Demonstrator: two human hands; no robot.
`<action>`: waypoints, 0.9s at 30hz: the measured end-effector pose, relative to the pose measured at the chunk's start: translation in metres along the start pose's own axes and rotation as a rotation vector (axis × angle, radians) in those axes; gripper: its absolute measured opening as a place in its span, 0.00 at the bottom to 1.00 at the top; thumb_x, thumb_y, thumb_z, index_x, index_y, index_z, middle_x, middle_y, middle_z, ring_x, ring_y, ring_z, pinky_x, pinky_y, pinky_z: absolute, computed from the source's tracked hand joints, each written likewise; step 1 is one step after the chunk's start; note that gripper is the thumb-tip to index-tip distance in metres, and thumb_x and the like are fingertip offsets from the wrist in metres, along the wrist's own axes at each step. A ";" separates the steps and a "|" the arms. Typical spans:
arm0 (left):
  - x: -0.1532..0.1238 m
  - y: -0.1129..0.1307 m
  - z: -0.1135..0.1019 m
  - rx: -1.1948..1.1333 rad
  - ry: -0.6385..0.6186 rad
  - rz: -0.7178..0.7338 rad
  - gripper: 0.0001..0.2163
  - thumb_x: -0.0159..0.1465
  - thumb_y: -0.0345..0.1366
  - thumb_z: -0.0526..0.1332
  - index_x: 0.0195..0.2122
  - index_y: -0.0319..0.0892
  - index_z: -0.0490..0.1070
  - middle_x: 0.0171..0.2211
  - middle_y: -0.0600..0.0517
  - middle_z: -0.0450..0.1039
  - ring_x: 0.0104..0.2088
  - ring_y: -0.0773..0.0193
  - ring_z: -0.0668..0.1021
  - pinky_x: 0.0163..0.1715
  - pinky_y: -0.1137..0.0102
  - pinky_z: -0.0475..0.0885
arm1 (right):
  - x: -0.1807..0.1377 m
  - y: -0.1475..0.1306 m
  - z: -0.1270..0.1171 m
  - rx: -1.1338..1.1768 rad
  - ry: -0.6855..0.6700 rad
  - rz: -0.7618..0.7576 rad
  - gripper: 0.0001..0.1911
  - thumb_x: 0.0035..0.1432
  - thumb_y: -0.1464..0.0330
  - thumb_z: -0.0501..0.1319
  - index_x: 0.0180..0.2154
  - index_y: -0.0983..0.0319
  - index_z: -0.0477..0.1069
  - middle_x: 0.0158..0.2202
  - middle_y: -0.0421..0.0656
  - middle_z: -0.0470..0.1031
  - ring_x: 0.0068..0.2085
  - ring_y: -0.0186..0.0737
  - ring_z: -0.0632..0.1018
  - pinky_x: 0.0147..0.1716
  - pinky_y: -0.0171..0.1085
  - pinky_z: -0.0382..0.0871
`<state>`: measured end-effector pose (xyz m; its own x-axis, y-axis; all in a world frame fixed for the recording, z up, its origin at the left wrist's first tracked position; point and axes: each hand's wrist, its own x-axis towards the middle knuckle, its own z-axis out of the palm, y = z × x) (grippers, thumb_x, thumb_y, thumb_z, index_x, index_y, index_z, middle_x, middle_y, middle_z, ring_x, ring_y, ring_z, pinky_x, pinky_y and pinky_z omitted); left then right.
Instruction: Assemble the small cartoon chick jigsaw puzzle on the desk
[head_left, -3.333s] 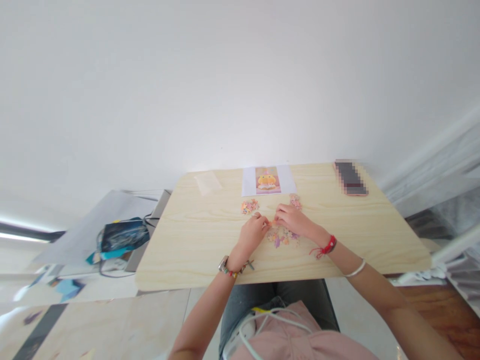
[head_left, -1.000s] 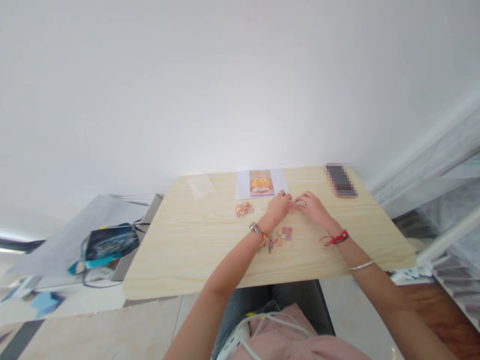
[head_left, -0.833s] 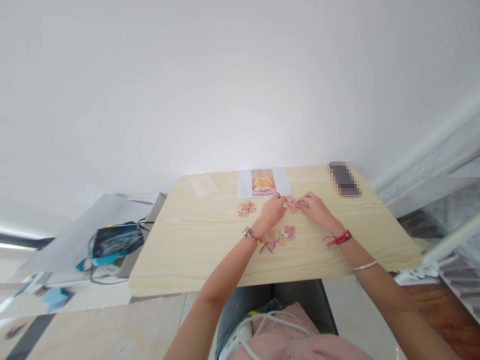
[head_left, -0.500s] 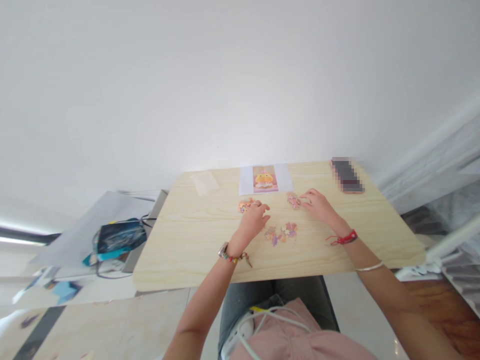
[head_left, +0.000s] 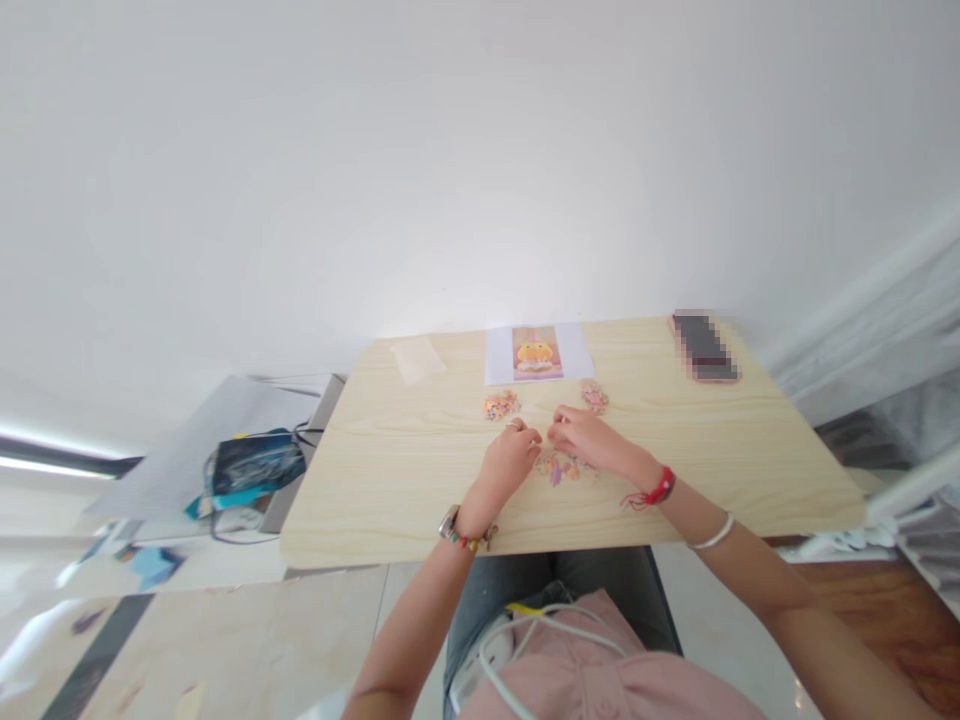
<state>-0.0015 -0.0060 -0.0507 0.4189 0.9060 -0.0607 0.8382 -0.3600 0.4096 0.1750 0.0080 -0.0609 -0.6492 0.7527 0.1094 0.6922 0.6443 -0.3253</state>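
The left hand (head_left: 508,462) and right hand (head_left: 592,440) face each other with fingers partly curled; whether either pinches anything, I cannot tell. Between and just below them lies a loose scatter of small pieces (head_left: 556,472), partly hidden by the right hand. Beyond the hands sit an orange-toned pile (head_left: 501,405) on the left and a pinkish pile (head_left: 595,397) on the right. Farther back on the worktop (head_left: 360,470) are a translucent packet (head_left: 418,360), a printed sheet (head_left: 577,352) and a phone (head_left: 705,350).
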 end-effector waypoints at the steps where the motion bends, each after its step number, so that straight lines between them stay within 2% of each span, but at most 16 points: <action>1: 0.001 0.001 0.001 0.006 -0.004 0.002 0.08 0.59 0.30 0.54 0.36 0.40 0.71 0.36 0.49 0.66 0.36 0.65 0.73 0.38 0.71 0.67 | 0.001 0.002 0.001 -0.012 -0.006 -0.003 0.06 0.55 0.72 0.55 0.32 0.64 0.70 0.34 0.44 0.66 0.34 0.35 0.69 0.34 0.35 0.63; 5: 0.004 0.003 0.004 0.026 -0.023 -0.011 0.09 0.60 0.30 0.52 0.34 0.40 0.71 0.35 0.49 0.66 0.35 0.65 0.73 0.37 0.71 0.67 | 0.004 0.007 0.004 -0.075 -0.036 0.010 0.03 0.53 0.73 0.57 0.31 0.65 0.69 0.34 0.45 0.66 0.32 0.35 0.69 0.33 0.35 0.63; 9: 0.007 0.004 0.004 0.023 0.042 -0.016 0.08 0.60 0.31 0.53 0.38 0.40 0.69 0.37 0.48 0.66 0.37 0.63 0.72 0.37 0.70 0.67 | 0.002 0.008 0.000 -0.071 0.002 0.051 0.04 0.54 0.72 0.56 0.32 0.66 0.68 0.35 0.45 0.65 0.33 0.37 0.69 0.34 0.36 0.64; 14: 0.012 0.008 0.000 -0.041 0.126 0.044 0.09 0.58 0.31 0.57 0.40 0.41 0.68 0.38 0.49 0.65 0.37 0.64 0.71 0.38 0.69 0.67 | -0.004 0.011 -0.012 0.195 0.102 0.081 0.05 0.56 0.70 0.54 0.34 0.64 0.67 0.36 0.44 0.65 0.37 0.36 0.69 0.38 0.37 0.64; 20: 0.019 0.009 -0.008 -0.158 0.155 0.152 0.07 0.61 0.34 0.54 0.31 0.40 0.69 0.32 0.50 0.66 0.34 0.65 0.70 0.36 0.70 0.66 | -0.005 0.017 -0.017 0.484 0.031 0.171 0.13 0.59 0.67 0.49 0.30 0.64 0.69 0.27 0.40 0.67 0.30 0.34 0.70 0.30 0.34 0.65; 23: 0.020 0.008 -0.010 -0.220 0.124 0.128 0.07 0.61 0.33 0.53 0.28 0.39 0.68 0.28 0.51 0.66 0.33 0.65 0.70 0.35 0.70 0.65 | -0.006 0.013 -0.021 0.437 0.183 0.202 0.11 0.57 0.68 0.51 0.32 0.64 0.70 0.29 0.42 0.68 0.31 0.35 0.70 0.30 0.34 0.65; 25: 0.020 0.008 -0.010 -0.245 0.085 0.117 0.08 0.60 0.32 0.53 0.26 0.39 0.67 0.26 0.52 0.66 0.32 0.66 0.70 0.34 0.70 0.65 | -0.008 0.008 -0.025 0.346 0.283 0.129 0.09 0.56 0.69 0.54 0.37 0.63 0.70 0.34 0.45 0.67 0.35 0.36 0.70 0.33 0.36 0.65; 27: 0.019 0.007 -0.011 -0.260 0.043 0.138 0.07 0.60 0.32 0.53 0.27 0.38 0.67 0.26 0.52 0.66 0.31 0.66 0.70 0.34 0.70 0.65 | -0.011 0.002 -0.029 0.246 0.293 0.016 0.10 0.56 0.70 0.53 0.39 0.62 0.70 0.36 0.46 0.66 0.37 0.38 0.69 0.37 0.37 0.64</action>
<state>0.0087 0.0110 -0.0385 0.5027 0.8632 0.0475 0.6544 -0.4159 0.6315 0.1929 0.0055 -0.0351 -0.4962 0.7924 0.3548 0.5820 0.6068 -0.5414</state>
